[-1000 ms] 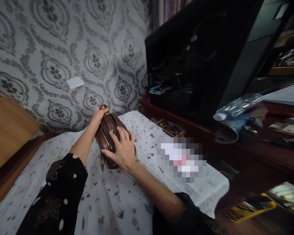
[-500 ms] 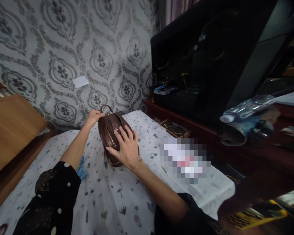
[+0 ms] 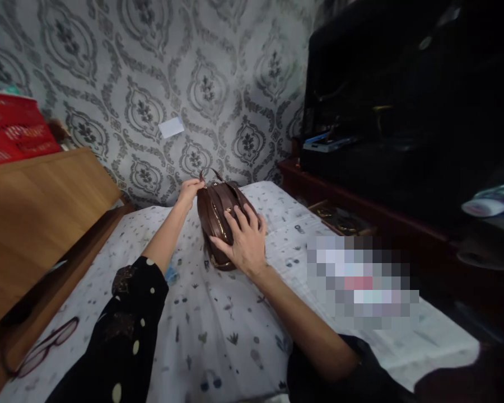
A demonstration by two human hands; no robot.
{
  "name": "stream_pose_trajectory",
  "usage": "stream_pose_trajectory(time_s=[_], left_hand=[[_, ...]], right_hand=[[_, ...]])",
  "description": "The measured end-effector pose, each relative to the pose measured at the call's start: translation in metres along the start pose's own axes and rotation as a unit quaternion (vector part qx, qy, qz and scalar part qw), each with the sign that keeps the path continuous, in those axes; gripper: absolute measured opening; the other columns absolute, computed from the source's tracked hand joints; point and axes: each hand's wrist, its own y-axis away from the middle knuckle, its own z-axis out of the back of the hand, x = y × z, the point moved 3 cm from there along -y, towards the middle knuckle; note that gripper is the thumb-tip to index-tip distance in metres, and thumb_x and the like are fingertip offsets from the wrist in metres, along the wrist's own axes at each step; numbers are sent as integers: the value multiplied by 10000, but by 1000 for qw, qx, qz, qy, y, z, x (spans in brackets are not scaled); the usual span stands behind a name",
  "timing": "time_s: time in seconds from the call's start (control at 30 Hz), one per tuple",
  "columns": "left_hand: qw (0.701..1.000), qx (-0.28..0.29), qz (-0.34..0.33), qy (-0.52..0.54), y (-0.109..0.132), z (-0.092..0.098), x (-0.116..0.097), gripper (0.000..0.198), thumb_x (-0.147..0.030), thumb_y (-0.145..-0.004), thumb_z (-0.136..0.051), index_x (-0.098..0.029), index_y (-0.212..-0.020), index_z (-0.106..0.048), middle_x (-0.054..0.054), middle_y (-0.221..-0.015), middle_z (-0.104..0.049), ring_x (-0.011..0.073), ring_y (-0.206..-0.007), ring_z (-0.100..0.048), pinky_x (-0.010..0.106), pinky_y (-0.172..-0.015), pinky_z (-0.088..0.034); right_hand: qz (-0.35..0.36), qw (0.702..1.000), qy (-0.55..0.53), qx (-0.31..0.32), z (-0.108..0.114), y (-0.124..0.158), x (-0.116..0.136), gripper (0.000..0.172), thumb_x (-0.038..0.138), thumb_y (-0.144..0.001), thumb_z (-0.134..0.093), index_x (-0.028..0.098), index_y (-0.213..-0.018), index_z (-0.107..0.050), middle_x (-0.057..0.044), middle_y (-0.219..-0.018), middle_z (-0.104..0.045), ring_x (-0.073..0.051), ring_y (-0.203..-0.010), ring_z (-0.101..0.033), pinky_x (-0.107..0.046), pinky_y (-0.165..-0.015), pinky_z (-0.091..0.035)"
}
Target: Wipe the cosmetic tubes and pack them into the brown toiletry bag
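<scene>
A brown leather bag [image 3: 218,215] with gold zips and a thin top handle lies on the patterned white bed sheet [image 3: 218,341]. At the bag's far left corner, my left hand [image 3: 190,191] pinches its edge near the base of the handle. My right hand [image 3: 247,240] rests on the bag's upper side, fingers spread and palm down, without grasping it. A small blue cloth [image 3: 171,274] lies on the sheet beside my left forearm.
Glasses [image 3: 46,347] lie at the lower left, by a wooden headboard [image 3: 46,207] with a red box [image 3: 19,129] behind it. On the right are a blurred-out item, an open drawer [image 3: 340,219], a plastic bottle [image 3: 491,206] and a large black screen [image 3: 386,112].
The camera view has turned left, so the bag and both hands appear farther right, and the red box and more of the glasses show. Both hands keep the same places on the bag.
</scene>
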Motion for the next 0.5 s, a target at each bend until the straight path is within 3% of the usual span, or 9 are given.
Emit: stream_pose_trajectory(time_s=[0.13,0.3,0.5], left_hand=[[1000,26,-14,-7,6,1,-4,266,-435,-668,-674,-192,-626,-575,-2,-699,-634,148,-718,-570,243,-679,-426],[999,47,-12,-26,0,-2,-12,270,-431,-667,-684,-202,-604,-556,-7,-630,-602,155,-668,-549,260,-641,-403],[995,87,-1,-43,-26,-28,-31,225,-348,-611,-770,-188,-619,-611,2,-594,-607,152,-599,-540,280,-609,-406]], right_hand=[[-2,1000,-5,6,0,-1,0,698,660,-895,-554,153,-1374,-582,-188,-1444,-559,-383,-1408,-359,-593,-1125,-223],[-5,1000,-3,7,0,-1,-1,693,649,-892,-564,157,-1380,-574,-191,-1451,-544,-381,-1416,-341,-596,-1138,-206],[-5,1000,5,14,1,-1,-2,714,673,-876,-570,163,-1376,-578,-224,-1511,-464,-376,-1423,-332,-596,-1126,-226]])
